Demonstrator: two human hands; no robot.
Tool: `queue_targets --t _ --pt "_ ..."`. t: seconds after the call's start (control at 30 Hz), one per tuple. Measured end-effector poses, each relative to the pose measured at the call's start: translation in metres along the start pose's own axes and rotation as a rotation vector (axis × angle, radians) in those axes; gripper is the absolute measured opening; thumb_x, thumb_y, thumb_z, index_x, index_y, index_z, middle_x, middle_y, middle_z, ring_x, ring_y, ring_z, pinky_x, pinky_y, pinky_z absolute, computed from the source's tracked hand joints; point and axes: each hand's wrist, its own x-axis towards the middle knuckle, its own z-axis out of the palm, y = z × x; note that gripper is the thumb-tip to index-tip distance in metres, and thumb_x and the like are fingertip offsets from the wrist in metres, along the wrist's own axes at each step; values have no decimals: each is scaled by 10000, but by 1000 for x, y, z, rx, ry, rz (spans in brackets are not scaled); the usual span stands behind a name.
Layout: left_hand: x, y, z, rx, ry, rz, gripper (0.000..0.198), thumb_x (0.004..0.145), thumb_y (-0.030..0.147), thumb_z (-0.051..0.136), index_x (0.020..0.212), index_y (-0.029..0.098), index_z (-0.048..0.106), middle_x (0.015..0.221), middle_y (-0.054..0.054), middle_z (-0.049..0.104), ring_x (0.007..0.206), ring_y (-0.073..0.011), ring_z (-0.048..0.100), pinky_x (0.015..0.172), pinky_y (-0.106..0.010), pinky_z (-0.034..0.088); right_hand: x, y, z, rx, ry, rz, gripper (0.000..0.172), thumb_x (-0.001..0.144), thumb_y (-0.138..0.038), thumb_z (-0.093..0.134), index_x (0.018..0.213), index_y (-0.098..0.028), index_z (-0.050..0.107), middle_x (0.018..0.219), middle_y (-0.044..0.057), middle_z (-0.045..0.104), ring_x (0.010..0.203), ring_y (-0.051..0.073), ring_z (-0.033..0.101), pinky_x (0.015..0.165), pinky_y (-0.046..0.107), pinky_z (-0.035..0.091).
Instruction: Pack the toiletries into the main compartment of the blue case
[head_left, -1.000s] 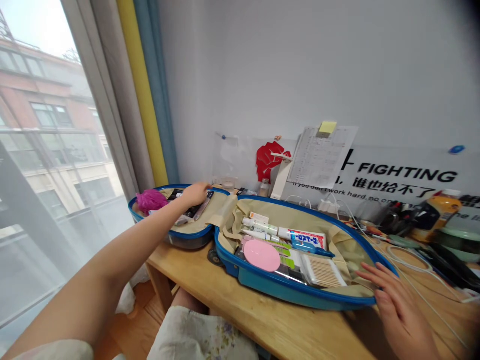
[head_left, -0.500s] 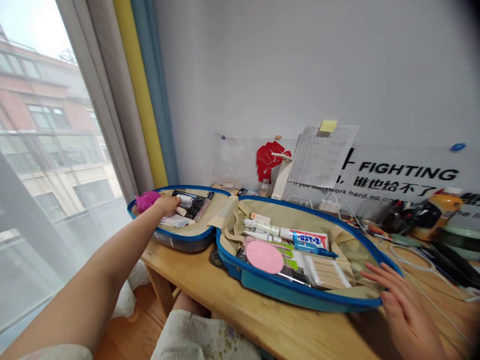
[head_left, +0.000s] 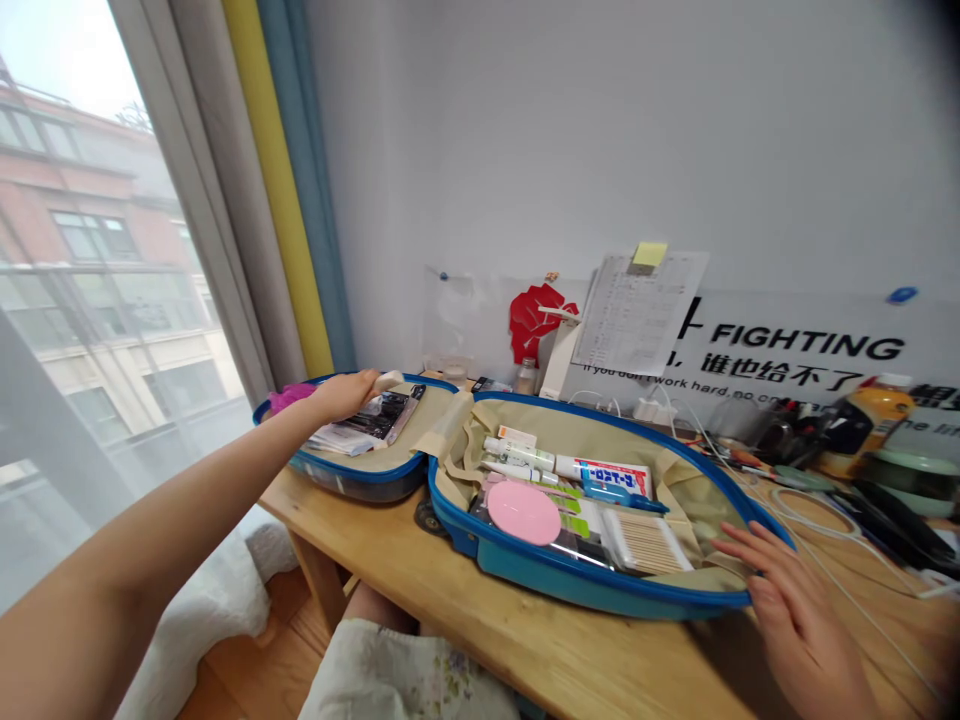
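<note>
Grey wall (head_left: 562,130), bright window (head_left: 90,240), wooden floor (head_left: 244,670)

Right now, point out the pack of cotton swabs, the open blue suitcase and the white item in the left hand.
Pack of cotton swabs (head_left: 649,543): head view, middle of the sticks.
Open blue suitcase (head_left: 540,579): head view, its near outer wall.
White item (head_left: 389,380): head view, exposed end.

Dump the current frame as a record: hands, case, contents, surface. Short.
left_hand: left hand grips a small pale item above the left half; item mostly hidden
right_hand: right hand, fingers over the rim at the right end, nothing seen in grasp
case: blue-rimmed case, open, two halves side by side
left_half: purple mesh puff, black packet
right_half: pink oval item, pack of thin sticks, red-white-blue tube, other tubes
surface: wooden desk
</note>
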Motion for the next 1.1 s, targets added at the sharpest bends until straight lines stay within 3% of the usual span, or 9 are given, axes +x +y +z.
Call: queue_targets --t 0.1,0.2,0.27,0.33,0.43,0.7,1.1 --pt "7 41 -29 -88 97 130 444 975 407 244 1339 193 379 1322 -108 531 1162 -218 538 935 -299 420 1 -1 0 7 -1 17 367 894 -409 351 917 -196 649 1077 119 678 1179 298 557 921 513 492" --pt "15 97 -46 -288 89 454 416 956 393 336 1306 198 448 1278 -89 568 1154 -203 532 962 -275 392 0 0 1 19 3 61 397 886 -455 353 899 -201 657 1067 119 681 1179 298 558 923 505 491" --pt "22 132 -48 -323 4 572 409 939 378 384 1293 197 480 1260 -86 582 1135 -203 540 953 -272 394 0 0 2 32 9 87 422 880 -486 348 891 -203 660 1061 118 683 1181 298 558 930 505 487" --pt "28 160 -42 -319 -55 602 401 925 373 414 1279 207 505 1249 -79 595 1103 -199 560 922 -266 412 0 1 2 41 5 83 431 879 -498 345 886 -203 660 1061 117 683 1182 298 557 935 511 485" --pt "35 187 -29 -299 -113 599 372 902 365 451 1228 217 556 1224 -72 622 1066 -202 587 872 -263 437 1 0 0 34 -9 48 413 885 -475 350 900 -198 656 1074 117 681 1181 302 557 921 521 492" --pt "39 201 -6 -279 -223 560 393 870 353 495 1219 197 585 1222 -102 631 1065 -224 605 849 -275 446 0 1 -1 33 -3 38 388 886 -452 361 928 -208 659 1087 115 678 1193 310 550 935 529 488" --pt "37 202 -2 -291 -263 546 388 875 338 482 1226 225 602 1223 -79 643 1070 -205 611 855 -257 454 1 -2 -2 25 -8 61 372 884 -436 361 905 -206 653 1075 113 677 1180 303 558 936 518 488"
